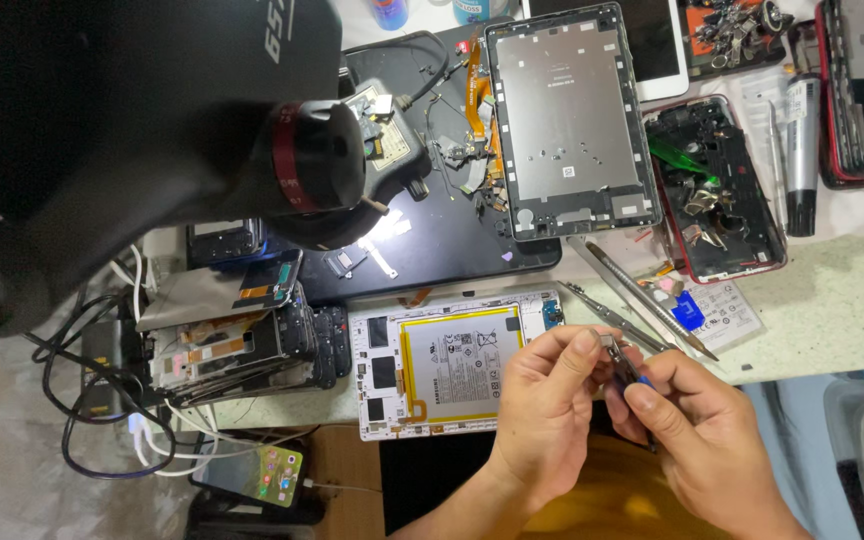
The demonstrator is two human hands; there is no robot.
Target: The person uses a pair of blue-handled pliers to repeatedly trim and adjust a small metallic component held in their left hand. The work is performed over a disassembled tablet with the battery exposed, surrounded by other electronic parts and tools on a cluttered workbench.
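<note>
Now, small part (pixel 609 345) between both hands.

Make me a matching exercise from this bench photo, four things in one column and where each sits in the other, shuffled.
Things:
1. grey tablet frame
2. opened tablet with battery
3. phone with lit screen
4. small metal part

Places:
A. bottom left, on a cable
B. pinched between left hand and right hand
C. top centre, on the dark mat
D. bench edge, just left of the hands

Pairs: 1-C, 2-D, 3-A, 4-B
</note>
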